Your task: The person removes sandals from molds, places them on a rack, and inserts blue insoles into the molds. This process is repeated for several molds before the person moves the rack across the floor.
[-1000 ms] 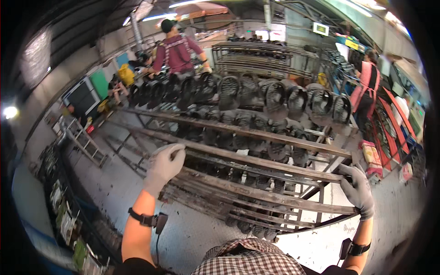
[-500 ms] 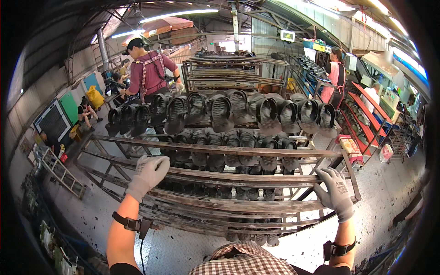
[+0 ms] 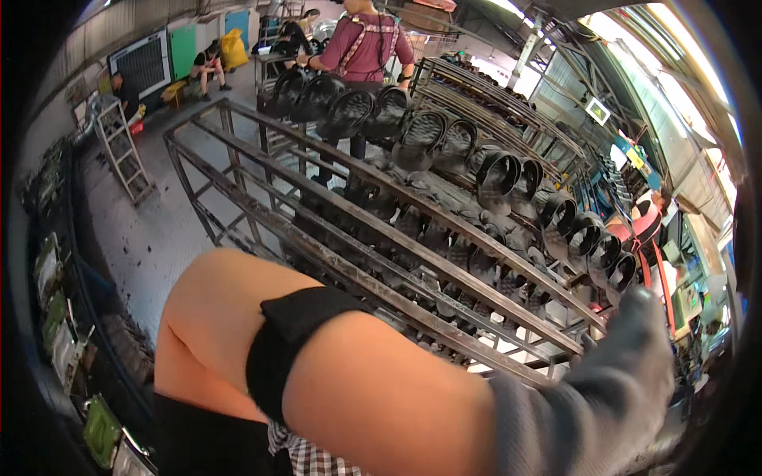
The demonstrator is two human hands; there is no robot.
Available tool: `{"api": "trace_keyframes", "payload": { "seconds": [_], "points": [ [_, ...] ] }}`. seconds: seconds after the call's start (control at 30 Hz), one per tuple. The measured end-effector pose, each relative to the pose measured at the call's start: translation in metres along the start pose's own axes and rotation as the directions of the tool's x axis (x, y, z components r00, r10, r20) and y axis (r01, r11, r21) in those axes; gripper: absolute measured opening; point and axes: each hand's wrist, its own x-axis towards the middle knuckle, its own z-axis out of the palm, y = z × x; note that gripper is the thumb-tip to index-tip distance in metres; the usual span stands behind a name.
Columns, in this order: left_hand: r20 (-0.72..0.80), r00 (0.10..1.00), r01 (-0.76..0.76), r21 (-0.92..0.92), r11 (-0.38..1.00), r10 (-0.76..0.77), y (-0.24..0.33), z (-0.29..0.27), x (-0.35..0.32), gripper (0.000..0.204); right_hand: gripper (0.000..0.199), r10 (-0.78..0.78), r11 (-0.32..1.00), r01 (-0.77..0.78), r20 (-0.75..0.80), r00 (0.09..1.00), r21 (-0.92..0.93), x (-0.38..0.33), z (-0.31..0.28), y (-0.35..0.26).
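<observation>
My left arm, with a black band round it, reaches from the lower left across the near side of the metal rack. Its hand (image 3: 611,381), in a grey glove, is large and close at the lower right. The fingers blur together and I see nothing held in them. The hand overlaps the right end of the rack (image 3: 397,234), whose long bars slant down to the right. Whether it touches the rack I cannot tell. Behind the bars stand rows of black open-backed slippers (image 3: 425,143). My right hand does not show.
A ladder-like metal frame (image 3: 125,155) stands on the floor at left. Beyond the slippers, a co-worker in a maroon top (image 3: 361,47) has their back turned. Other people sit near a yellow bag (image 3: 233,49). More metal racks (image 3: 492,103) stand behind.
The view has swung and tilted, so the rack now slants. My left hand has left the rack's left part and moved far right, close to the camera. My right hand has gone from sight.
</observation>
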Motion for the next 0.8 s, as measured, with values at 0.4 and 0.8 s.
{"api": "trace_keyframes", "payload": {
  "seconds": [0.4, 0.8],
  "points": [
    [0.152, 0.957, 0.251, -0.006, 0.968, -0.247, 0.059, 0.001, -0.05, 0.016, 0.047, -0.752, 0.558, 0.569, 0.079, 0.654, 0.604, 0.272, 0.252, 0.084],
    [0.321, 0.844, 0.437, 0.05, 0.898, -0.429, -0.033, -0.018, -0.116, 0.017, 0.058, -0.809, 0.503, 0.555, 0.133, 0.573, 0.663, 0.201, 0.291, 0.219]
  ]
}}
